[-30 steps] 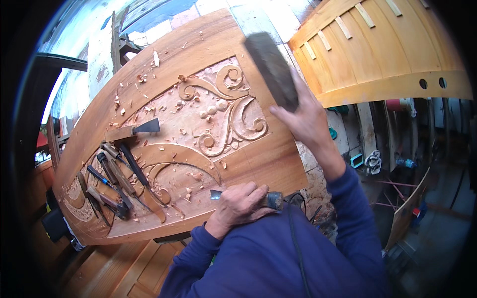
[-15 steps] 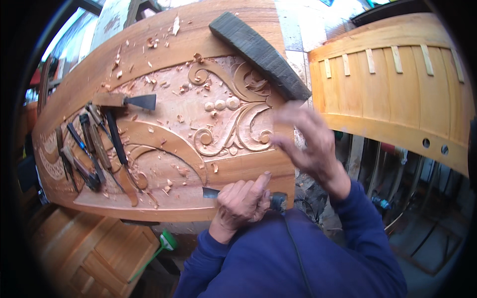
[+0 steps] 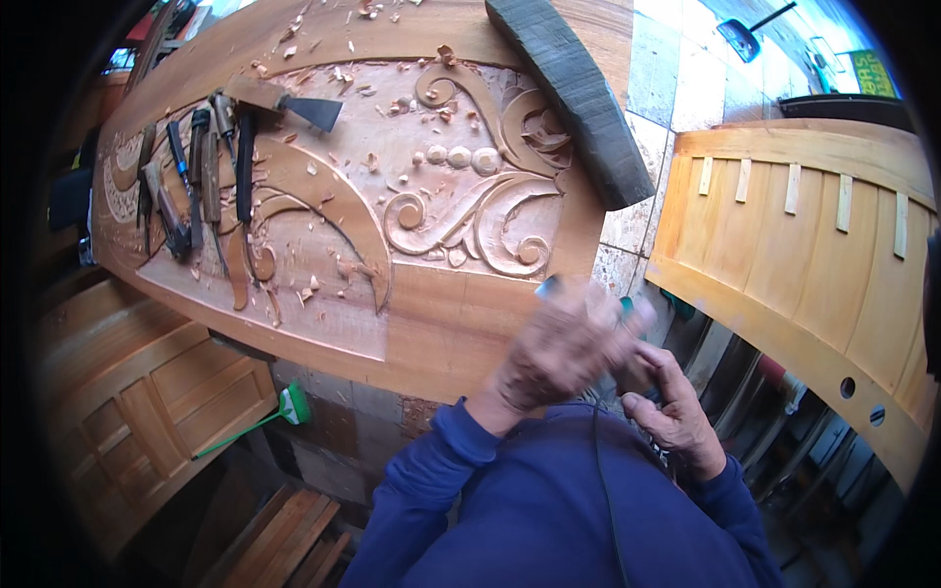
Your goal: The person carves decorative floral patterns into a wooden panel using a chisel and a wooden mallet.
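My left hand (image 3: 559, 353), blurred by motion, is closed round a chisel just off the near right corner of a carved wooden panel (image 3: 461, 309). A bit of the chisel's blade (image 3: 550, 286) shows above my knuckles; the rest is hidden. Close against it, my right hand (image 3: 676, 416) has its fingers curled inward in front of my body; what they hold, if anything, is hidden. Scrolls, leaves and a row of 3 round beads stand in relief on the panel, with shavings scattered over it.
A heavy dark grey block (image 3: 573, 108) lies across the panel's right end. Several carving tools (image 3: 201, 171) and a flat-bladed tool (image 3: 314, 111) rest at the left. A pale wooden door (image 3: 774, 211) stands to the right; a green broom (image 3: 293, 403) is below left.
My left hand has moved right with the chisel, off the panel's near edge. My right hand has come down from beside the block to meet it. The view has shifted.
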### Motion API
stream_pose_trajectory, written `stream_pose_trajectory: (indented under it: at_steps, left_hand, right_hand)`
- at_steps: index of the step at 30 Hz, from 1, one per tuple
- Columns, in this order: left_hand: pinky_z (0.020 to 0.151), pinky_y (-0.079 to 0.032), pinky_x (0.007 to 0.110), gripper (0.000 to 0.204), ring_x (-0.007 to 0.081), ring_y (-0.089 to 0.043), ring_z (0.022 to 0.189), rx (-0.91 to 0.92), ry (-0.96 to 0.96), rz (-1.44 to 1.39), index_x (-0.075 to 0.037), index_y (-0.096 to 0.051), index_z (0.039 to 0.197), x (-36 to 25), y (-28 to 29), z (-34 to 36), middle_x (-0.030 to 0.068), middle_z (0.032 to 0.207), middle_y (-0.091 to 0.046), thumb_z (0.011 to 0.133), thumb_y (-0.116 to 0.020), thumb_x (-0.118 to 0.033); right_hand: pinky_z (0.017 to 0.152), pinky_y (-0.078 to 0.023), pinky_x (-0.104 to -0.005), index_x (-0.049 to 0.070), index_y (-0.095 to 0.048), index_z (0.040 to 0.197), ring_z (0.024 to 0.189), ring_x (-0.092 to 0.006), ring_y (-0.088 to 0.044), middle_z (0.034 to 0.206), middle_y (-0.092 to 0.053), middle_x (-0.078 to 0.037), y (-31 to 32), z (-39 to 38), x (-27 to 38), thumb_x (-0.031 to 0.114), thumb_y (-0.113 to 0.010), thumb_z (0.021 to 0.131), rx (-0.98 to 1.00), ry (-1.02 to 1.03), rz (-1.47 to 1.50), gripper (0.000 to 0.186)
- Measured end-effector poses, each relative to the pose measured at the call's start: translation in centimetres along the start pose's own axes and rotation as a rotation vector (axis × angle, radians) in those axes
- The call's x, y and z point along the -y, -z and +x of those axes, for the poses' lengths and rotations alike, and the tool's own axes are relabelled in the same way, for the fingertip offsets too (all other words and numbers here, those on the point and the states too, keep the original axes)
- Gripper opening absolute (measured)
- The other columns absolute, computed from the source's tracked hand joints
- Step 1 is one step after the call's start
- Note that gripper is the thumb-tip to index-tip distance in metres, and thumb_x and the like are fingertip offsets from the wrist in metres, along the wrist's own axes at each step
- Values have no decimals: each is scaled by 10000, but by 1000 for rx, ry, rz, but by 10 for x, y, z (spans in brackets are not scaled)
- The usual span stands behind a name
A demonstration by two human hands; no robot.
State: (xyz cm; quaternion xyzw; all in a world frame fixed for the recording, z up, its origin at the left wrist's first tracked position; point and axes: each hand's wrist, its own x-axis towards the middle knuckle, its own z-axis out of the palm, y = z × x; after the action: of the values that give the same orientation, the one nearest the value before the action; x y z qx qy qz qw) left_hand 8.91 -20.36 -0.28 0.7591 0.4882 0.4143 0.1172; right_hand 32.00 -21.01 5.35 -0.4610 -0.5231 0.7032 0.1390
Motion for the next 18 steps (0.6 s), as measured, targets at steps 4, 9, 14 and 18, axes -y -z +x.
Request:
stream_pose_trajectory:
  at_steps: [4, 9, 14, 18]
  left_hand:
    - [1001, -437, 433, 316, 286, -617, 1059, -102, 501, 419, -100, -744, 1165, 39, 21, 6, 80, 1119, -684, 853, -798, -102]
    - [928, -426, 414, 191, 262, -575, 1033, -119, 480, 277, -106, -745, 995, 38, 28, -2, 60, 1071, -680, 821, -810, -60]
    - [938, -426, 428, 63, 274, -593, 981, -44, 439, 457, -96, -691, 912, 30, 17, -2, 43, 1005, -661, 882, -744, -109]
    - [928, -483, 461, 305, 306, -610, 1013, -82, 91, -21, -90, -678, 979, -16, 5, -23, 80, 1057, -642, 988, -659, -394]
  right_hand:
    - [1138, -389, -355, 10, -389, 1579, 1333, -230, -549, 1475, -543, -170, 9, -4, -6, 85, -652, 953, -183, -43, 2, 683]
    - [778, -541, -300, 88, -243, 1661, 871, -147, -634, 1201, -616, -133, 7, 4, 3, 96, -662, 947, -206, -78, 256, 828]
    - [764, -558, -327, 110, -142, 1683, 859, -181, -640, 1099, -614, -129, -2, 16, 16, 107, -688, 940, -116, -29, 469, 923]
    - [771, -542, -305, 88, -225, 1664, 836, -157, -632, 1146, -623, -131, 5, 20, 21, 96, -653, 984, -19, -132, 336, 804]
